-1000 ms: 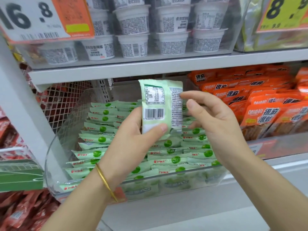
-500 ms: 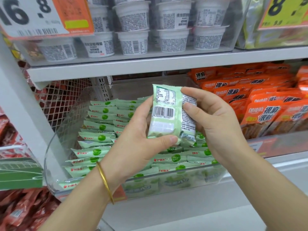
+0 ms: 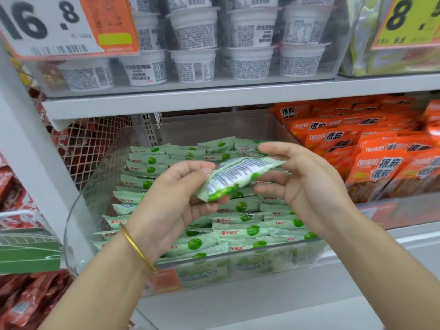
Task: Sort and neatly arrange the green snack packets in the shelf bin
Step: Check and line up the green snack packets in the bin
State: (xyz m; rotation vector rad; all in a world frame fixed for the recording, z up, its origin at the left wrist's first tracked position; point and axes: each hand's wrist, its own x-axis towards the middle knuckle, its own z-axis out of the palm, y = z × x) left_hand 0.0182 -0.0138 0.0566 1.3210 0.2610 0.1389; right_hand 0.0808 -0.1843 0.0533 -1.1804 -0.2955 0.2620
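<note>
1. My left hand (image 3: 171, 206) grips the held packet (image 3: 238, 177) by its left end, with the thumb on top and the fingers curled beneath.
2. My right hand (image 3: 309, 184) is loose. Its fingers lie nearly straight under the packet's right end and the thumb is lifted above it, so I read this as a steadying touch, not a pinch.
3. The packet hangs almost flat, printed back upward, above the middle of the bin (image 3: 95, 177) and clear of the stock below.
4. Both forearms reach in from below, palms turned toward each other. A gold bangle (image 3: 138, 248) sits on the left wrist.
5. The step looks like orienting one packet before laying it down.
6. Next, I judge it needs turning face-up, logo toward the front, to match the green packets (image 3: 238, 232) lying in overlapping rows. Then it can be slid into a gap without ruffling its neighbours.
7. Orange packets (image 3: 381, 163) fill the next bin to the right, and white cups (image 3: 195, 65) stand on the shelf (image 3: 214, 98) above.
</note>
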